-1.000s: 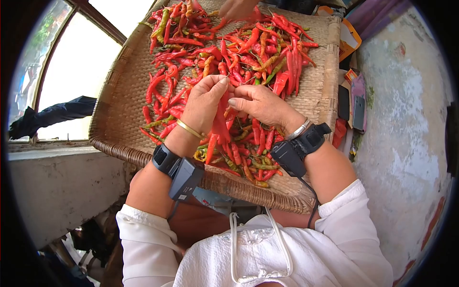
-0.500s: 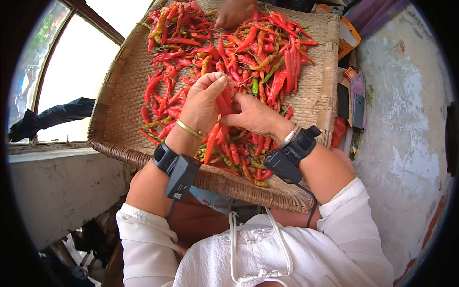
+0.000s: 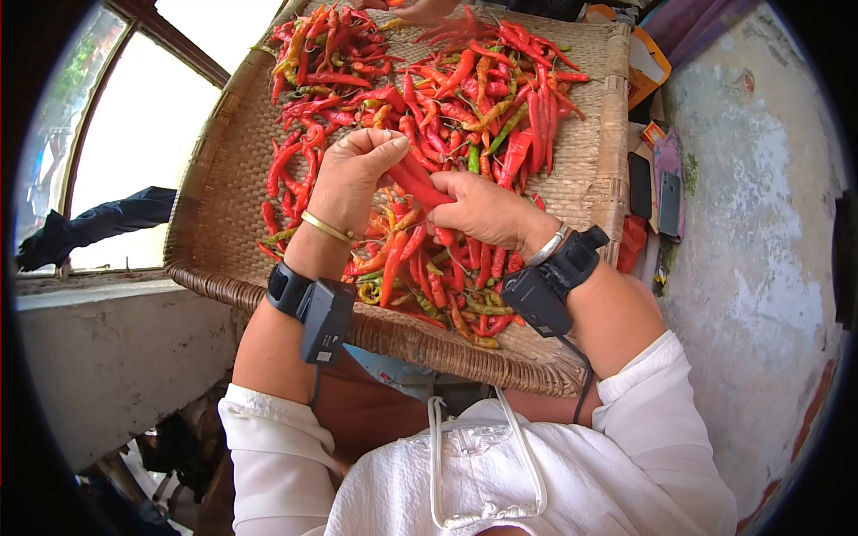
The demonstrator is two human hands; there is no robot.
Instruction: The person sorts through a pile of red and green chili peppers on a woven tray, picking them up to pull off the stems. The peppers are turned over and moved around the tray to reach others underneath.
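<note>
A wide woven basket tray [image 3: 581, 161] rests on my lap, covered with several red, orange and green chili peppers [image 3: 465, 98]. Both my hands hold one long red chili [image 3: 416, 183] above the pile. My left hand [image 3: 350, 179] is closed around its upper end, with a gold bangle on the wrist. My right hand [image 3: 483, 210] pinches its lower end from the right. A black device is strapped to each of my wrists.
Another person's hand [image 3: 413, 9] reaches into the chilies at the tray's far edge. A window [image 3: 134, 134] with a dark cloth on its sill is at the left. Phones and small packets [image 3: 660, 188] lie right of the tray beside a rough wall.
Both hands have shifted slightly left and up with the chili between them, and the chili now lies tilted. The other person's hand has drawn back toward the far edge.
</note>
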